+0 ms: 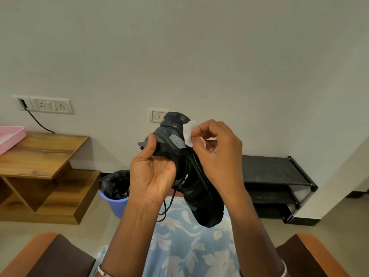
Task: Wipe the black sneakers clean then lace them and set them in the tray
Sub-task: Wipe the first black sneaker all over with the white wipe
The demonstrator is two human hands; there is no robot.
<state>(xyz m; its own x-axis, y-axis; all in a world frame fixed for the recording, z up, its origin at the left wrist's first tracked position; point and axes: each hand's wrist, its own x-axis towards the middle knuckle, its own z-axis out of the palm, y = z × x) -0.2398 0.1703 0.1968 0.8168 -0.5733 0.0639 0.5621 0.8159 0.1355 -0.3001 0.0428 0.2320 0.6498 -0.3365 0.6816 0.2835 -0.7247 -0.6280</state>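
One black sneaker (185, 168), grey heel patch, laces dangling

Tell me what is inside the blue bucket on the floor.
The blue bucket holds a crumpled black plastic bag that rises above its rim. Whatever lies under the bag is covered, and the left hand hides the bucket's right edge.

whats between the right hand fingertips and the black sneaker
In the head view, a white wipe sits pinched in the right hand, pressed against the heel end of the black sneaker.
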